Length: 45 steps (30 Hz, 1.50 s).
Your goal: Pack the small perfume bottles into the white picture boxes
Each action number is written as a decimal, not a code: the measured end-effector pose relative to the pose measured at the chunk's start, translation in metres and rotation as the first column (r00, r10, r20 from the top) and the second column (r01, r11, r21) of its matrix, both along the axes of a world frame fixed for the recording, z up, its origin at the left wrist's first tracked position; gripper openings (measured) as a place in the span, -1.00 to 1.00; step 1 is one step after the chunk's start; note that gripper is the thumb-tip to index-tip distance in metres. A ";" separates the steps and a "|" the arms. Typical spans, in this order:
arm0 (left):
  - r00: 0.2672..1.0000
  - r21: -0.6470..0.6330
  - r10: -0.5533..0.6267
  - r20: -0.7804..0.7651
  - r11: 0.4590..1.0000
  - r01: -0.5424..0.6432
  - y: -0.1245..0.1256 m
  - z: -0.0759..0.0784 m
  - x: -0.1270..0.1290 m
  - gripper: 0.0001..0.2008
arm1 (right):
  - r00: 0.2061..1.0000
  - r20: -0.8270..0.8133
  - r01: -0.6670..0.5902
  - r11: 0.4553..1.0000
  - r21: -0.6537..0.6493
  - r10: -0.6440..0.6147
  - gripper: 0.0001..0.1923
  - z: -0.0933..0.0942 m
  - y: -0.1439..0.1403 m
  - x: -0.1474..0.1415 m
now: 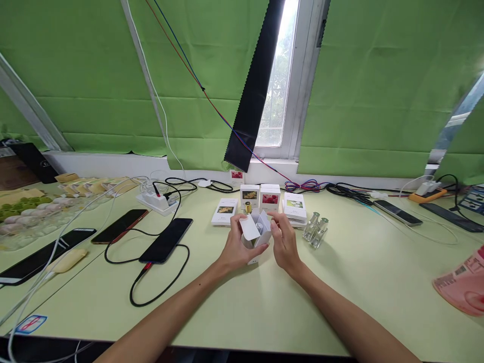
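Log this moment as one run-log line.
left hand: holds small white box, flaps open | right hand: on box's right side | beside: two glass bottles | surface: green table

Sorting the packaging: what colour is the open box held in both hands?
White, plain flaps; the open box shows best in the head view.

A single head-worn camera looks forward and down across the tabletop (pixel 340 282) from its near edge, facing the window (pixel 282 75), hands close below.
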<state>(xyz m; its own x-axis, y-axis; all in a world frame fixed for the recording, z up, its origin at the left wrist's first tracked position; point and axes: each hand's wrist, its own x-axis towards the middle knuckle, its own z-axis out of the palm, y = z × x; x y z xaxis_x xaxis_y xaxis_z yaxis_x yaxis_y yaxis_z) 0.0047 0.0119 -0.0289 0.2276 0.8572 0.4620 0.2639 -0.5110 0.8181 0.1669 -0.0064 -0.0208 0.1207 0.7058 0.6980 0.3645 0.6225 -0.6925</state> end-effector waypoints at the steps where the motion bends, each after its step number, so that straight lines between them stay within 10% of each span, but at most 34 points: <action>1: 1.000 -0.012 0.001 -0.004 1.000 -0.001 0.000 0.000 0.001 -0.25 | 1.000 0.020 -0.010 1.000 0.014 0.009 -0.68 0.000 0.000 0.000; 9: 0.988 -0.051 -0.151 0.033 0.987 0.153 0.005 0.004 -0.002 -0.10 | 0.999 0.029 -0.032 0.999 0.022 0.031 -0.66 0.001 0.001 0.000; 19: 0.956 0.045 -0.269 0.114 0.963 0.266 0.014 0.006 -0.011 -0.42 | 0.999 0.008 -0.045 0.999 0.011 0.045 -0.65 -0.001 0.003 -0.002; 45: 0.964 0.060 -0.251 0.091 0.967 0.246 0.012 0.011 -0.012 -0.48 | 0.999 -0.037 -0.042 0.995 -0.089 0.039 -0.61 -0.003 0.003 -0.002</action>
<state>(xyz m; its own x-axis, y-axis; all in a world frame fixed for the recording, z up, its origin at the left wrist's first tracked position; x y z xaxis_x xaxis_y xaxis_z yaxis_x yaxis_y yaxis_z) -0.0073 0.0244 -0.0180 0.3827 0.7555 0.5317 0.0438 -0.5897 0.8064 0.1647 -0.0030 -0.0236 0.1147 0.7699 0.6278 0.3146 0.5713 -0.7581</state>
